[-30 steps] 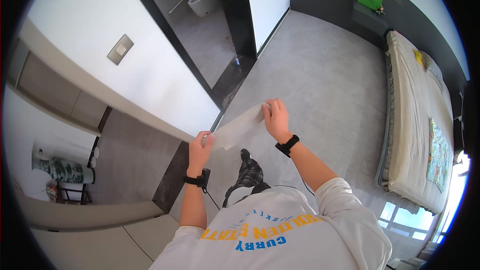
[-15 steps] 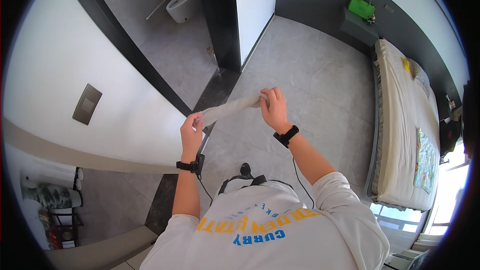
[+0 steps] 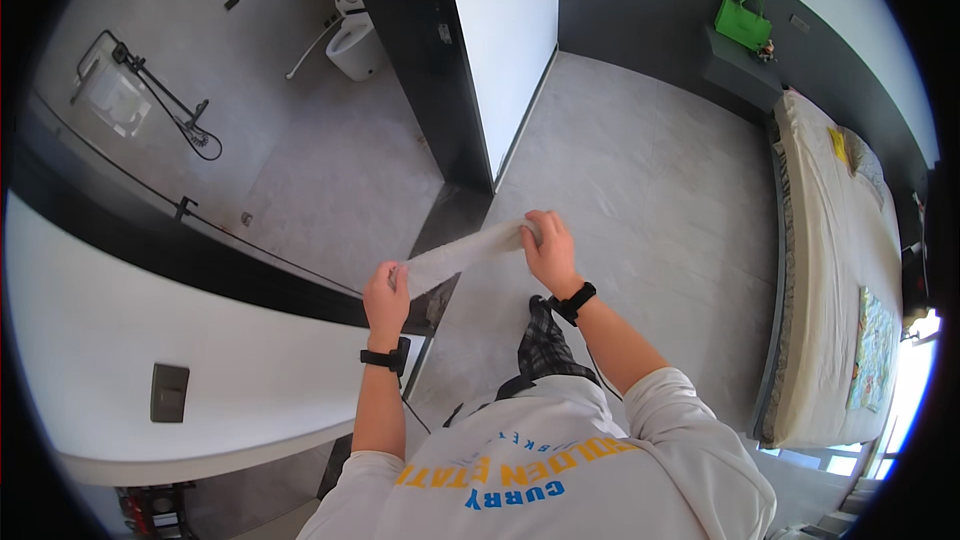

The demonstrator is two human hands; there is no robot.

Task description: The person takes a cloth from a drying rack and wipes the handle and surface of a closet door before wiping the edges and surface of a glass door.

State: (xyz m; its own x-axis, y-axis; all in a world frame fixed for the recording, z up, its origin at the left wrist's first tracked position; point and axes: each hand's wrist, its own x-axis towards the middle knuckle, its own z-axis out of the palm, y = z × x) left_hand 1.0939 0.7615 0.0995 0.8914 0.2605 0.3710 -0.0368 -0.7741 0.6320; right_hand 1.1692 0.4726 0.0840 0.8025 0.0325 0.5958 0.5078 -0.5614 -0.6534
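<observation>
Between my two hands stretches a pale, off-white cloth [image 3: 462, 253], folded into a long strip. My left hand [image 3: 386, 292] is closed on its left end, thumb on the near side. The other end sits in the grip of my right hand [image 3: 548, 244], which is a little farther off and higher in the picture. The cloth hangs in the air above the floor by a doorway. Both wrists wear black bands, each with a cable. Whether the strip is a towel or a rag I cannot tell.
Left of me is a white wall with a switch [image 3: 169, 393]. Ahead, a dark door frame [image 3: 425, 50] opens onto a bathroom with a toilet [image 3: 355, 48] and a shower set [image 3: 165, 90]. At right stands a bed [image 3: 825, 290]; a green bag [image 3: 741, 22] rests on a grey shelf.
I have stepped forward, and the bathroom doorway has come nearer, with the shower now in view. The cloth stays held at both ends and shows a broader face.
</observation>
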